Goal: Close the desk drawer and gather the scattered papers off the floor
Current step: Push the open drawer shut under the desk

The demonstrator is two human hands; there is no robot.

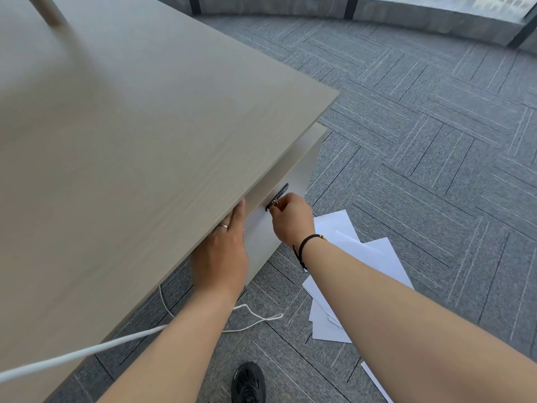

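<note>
The pale wood desk (pixel 139 135) fills the left of the head view. Its drawer front (pixel 302 161) sticks out a little beneath the desktop's near-right edge. My right hand (pixel 292 221) has its fingers curled on the dark drawer handle (pixel 278 196). My left hand (pixel 222 251) lies flat, fingers together, against the desk edge and drawer front beside it. Several white papers (pixel 374 251) are scattered on the carpet under my right forearm, partly hidden by it. Another sheet's corner (pixel 377 382) shows at the bottom right.
A white cable (pixel 87 351) runs from the lower left across the grey patterned carpet (pixel 421 141) and loops under the desk. My black shoe (pixel 248 383) is at the bottom centre. A low ledge and window frames (pixel 377 16) curve along the far side.
</note>
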